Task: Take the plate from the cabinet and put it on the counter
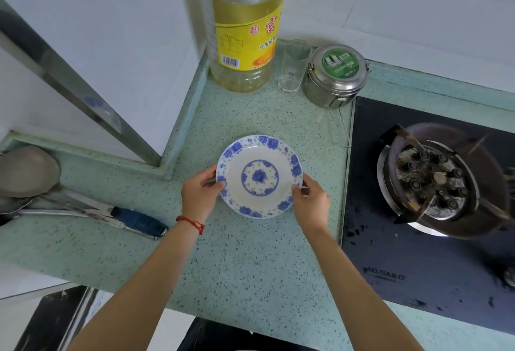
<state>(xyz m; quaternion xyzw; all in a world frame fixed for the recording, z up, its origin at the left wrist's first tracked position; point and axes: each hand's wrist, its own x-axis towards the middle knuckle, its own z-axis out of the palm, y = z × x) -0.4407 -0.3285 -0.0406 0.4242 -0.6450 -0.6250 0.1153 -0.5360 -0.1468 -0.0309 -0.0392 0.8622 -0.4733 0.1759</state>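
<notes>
A white plate (pixel 259 176) with blue flower patterns lies flat over the speckled green counter (pixel 245 261), near its middle. My left hand (pixel 198 194) grips the plate's left rim with thumb on top. My right hand (pixel 310 200) grips the right rim the same way. A red string bracelet circles my left wrist. I cannot tell whether the plate rests on the counter or hovers just above it. No cabinet is in view.
A large oil bottle (pixel 246 30), a clear glass (pixel 294 69) and a steel lunch tin (pixel 335 76) stand behind the plate. A black gas stove (pixel 418 264) with a burner (pixel 437 183) lies to the right. A knife (pixel 125 218) and ladles (pixel 28 172) lie left.
</notes>
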